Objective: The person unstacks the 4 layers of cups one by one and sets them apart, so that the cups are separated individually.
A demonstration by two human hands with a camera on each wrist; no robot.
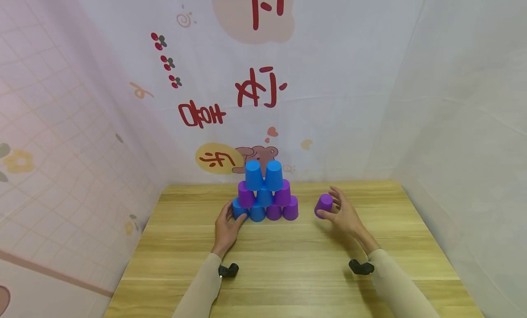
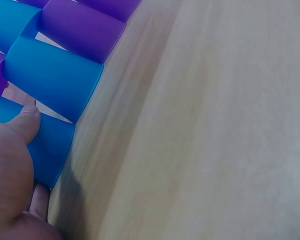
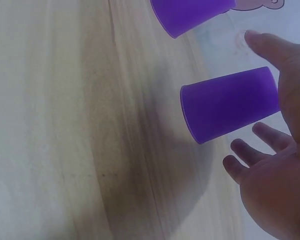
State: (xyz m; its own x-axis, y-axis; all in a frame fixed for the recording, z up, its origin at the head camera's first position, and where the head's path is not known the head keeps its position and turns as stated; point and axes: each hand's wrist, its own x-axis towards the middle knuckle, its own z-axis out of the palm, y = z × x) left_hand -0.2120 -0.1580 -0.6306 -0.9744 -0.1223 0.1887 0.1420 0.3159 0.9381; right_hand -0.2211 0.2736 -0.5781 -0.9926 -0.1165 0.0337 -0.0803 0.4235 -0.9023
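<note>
Upside-down cups stand stacked as a pyramid. Two blue cups (image 1: pixel 253 175) form the top row, with purple and blue cups in the rows below. My left hand (image 1: pixel 226 229) holds the bottom-left blue cup (image 2: pixel 52 150), thumb (image 2: pixel 30 122) on its near side and a finger showing beyond it. Right of the pyramid, my right hand (image 1: pixel 343 215) has a single purple cup (image 1: pixel 324 205) between thumb and fingers, rim down and slightly tilted. In the right wrist view this purple cup (image 3: pixel 230 105) hangs over its shadow, with several fingers (image 3: pixel 247 152) spread below it.
The wooden table (image 1: pixel 284 267) meets a white printed curtain (image 1: pixel 341 126) close behind the pyramid. Another curtain (image 1: pixel 53 171) borders the left side. The purple cup at the pyramid's right end (image 1: pixel 290 208) stands a short gap away from the right hand's cup.
</note>
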